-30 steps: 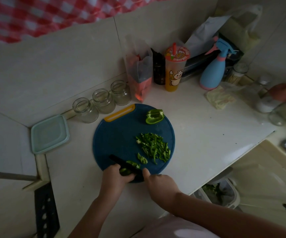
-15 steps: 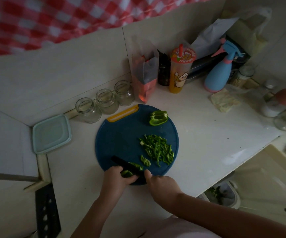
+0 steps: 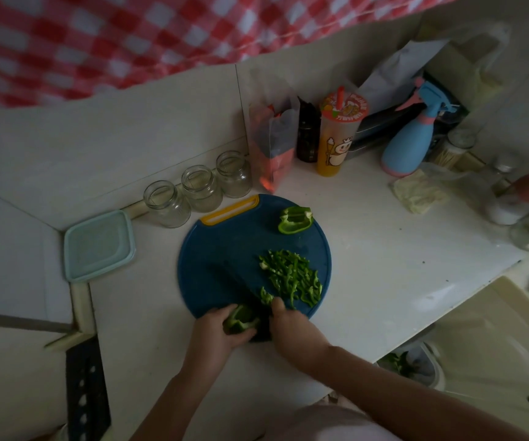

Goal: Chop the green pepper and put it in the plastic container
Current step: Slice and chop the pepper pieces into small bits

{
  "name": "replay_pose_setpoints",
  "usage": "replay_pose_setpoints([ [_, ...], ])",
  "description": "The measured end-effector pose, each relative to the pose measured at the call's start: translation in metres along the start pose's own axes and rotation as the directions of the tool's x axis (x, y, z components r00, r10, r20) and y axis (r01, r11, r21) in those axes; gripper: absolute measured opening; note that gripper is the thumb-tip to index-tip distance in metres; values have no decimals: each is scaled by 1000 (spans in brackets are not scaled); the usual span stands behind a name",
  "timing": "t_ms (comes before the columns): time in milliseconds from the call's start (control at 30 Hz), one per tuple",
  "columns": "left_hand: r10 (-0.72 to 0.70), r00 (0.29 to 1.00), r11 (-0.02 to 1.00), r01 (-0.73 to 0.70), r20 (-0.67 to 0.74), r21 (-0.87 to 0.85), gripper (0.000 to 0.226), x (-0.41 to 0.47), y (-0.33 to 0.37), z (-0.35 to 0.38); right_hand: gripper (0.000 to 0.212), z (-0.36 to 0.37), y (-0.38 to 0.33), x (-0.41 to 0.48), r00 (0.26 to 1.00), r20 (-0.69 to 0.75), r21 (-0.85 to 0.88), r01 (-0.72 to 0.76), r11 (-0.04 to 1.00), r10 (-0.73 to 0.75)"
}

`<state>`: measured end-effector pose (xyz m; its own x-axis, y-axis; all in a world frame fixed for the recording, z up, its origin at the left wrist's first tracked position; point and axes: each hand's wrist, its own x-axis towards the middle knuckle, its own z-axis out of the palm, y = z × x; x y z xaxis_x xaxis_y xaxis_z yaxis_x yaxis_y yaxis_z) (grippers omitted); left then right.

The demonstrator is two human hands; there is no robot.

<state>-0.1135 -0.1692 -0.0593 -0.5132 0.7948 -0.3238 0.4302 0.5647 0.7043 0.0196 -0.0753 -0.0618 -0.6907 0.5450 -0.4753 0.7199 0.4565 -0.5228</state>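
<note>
Both forearms reach forward and converge. The left hand (image 3: 214, 332) curls round a pepper piece (image 3: 241, 320); the right hand (image 3: 292, 331) (knuckles up) grips a knife (image 3: 262, 333), one digit stretched forward.

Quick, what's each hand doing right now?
Left hand: closed, holding a green pepper piece.
Right hand: closed, holding the knife.

I see little of the person from here: a left hand (image 3: 215, 332) and a right hand (image 3: 292, 332), with the left arm (image 3: 174, 393) and right arm (image 3: 400, 380) bare along all the length in view. Low between the arms shows a top (image 3: 330, 423), pale pink, plain and smooth; the dim light hides its detail.
</note>
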Motion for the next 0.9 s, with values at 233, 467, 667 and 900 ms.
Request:
replay_pose_setpoints([
  [233,7,999,1000,-6,-39,17,64,3,2,2,25,-2,20,-15,995,-60,122,87,989,-80],
  [467,26,998,997,-22,-49,76,50,6,5,6,30,6,19,-23,994,-53,-3,94,996,-94],
  [667,28,999,996,-25,-34,84,40,6,5,5,28,3,15,-27,990,-31,-83,134,988,-137],
  [900,-19,998,998,22,-58,56,35,6,7,6,28,3,14,-28,986,0,-254,161,954,-167],
])
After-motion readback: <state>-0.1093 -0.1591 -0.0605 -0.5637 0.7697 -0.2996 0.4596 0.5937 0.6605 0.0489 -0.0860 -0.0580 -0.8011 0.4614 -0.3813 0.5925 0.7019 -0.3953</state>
